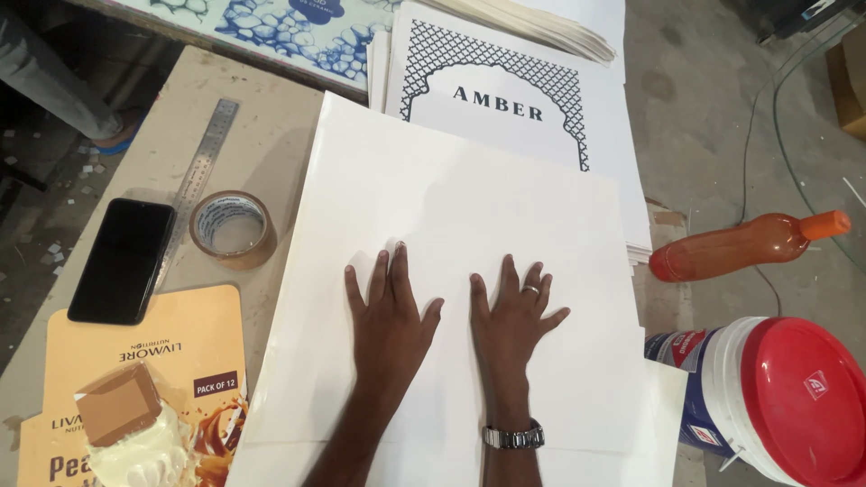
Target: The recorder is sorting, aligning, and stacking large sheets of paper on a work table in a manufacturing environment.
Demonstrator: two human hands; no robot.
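Top-down view from a head-worn camera over a cluttered worktable (271, 135). Both hands pressed flat, palms down, side by side on a large blank white sheet (469, 207). Left hand (390, 316) with fingers straight and close together, thumb angled out to the right; right hand (512, 320) with fingers slightly fanned, a ring on one finger and a metal wristwatch (512, 437) at the wrist. Fully open, both of them, gripping nothing, simply resting on the paper. Thumbs nearly meeting, a narrow gap of white between them.

White sheet directly beneath the hands, spreading well beyond them on every side, tilted a little against the table edge, with its far corner overlapping a printed card (505, 81) bordered in a dark lattice pattern. More stacked white sheets (541, 22) behind that card.

Left of the sheet, well apart from the left hand: a roll of brown packing tape (232, 227), a long steel ruler (200, 171) lying diagonally, and a black phone (122, 260) face up. Nearer the viewer on that side, an orange printed carton flat (180, 352) with a small brown block (117, 403) on top.

Right of the sheet, off the table: an orange bottle (744, 245) lying on its side on the concrete floor, and a white bucket with a red lid (794, 397) near the right hand.
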